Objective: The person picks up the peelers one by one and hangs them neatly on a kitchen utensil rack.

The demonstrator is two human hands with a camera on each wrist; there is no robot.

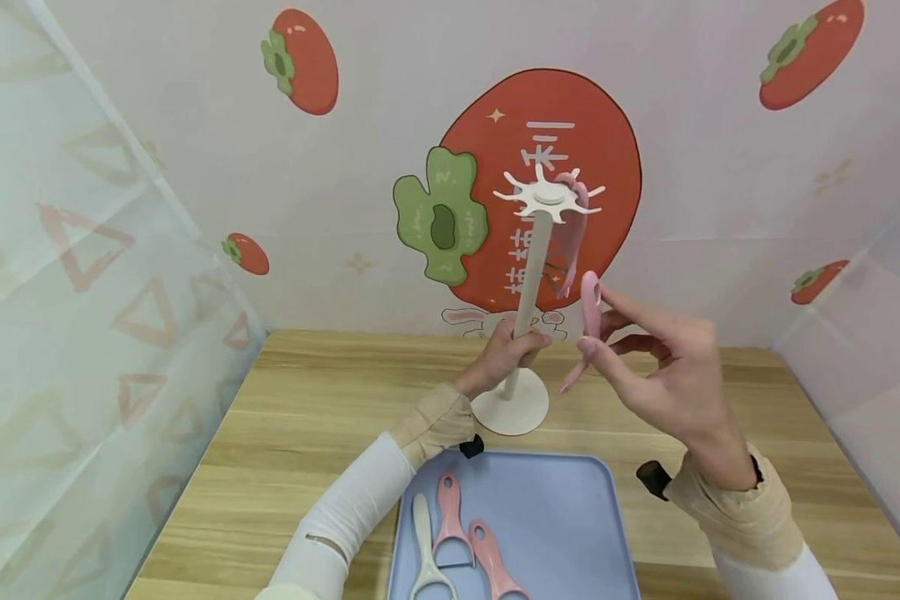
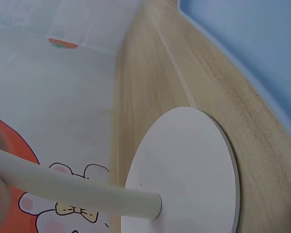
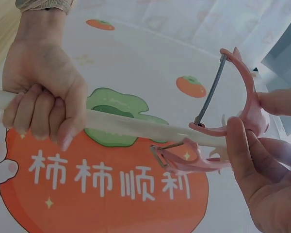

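Note:
My left hand grips the white pole of an upright rack with a round base. The rack's top spreads into several curved hooks. On its right side hangs pink peeler ware; overlap hides whether it is one peeler or more. To the right of the pole, my right hand pinches a pink peeler between thumb and fingers, its handle hole upward. The right wrist view shows this peeler's metal blade facing away from the fingers, and the left fingers curled round the pole.
A blue tray lies on the wooden table in front of the rack. In it are a white peeler, a pink peeler and another pink peeler. A printed backdrop stands behind the table.

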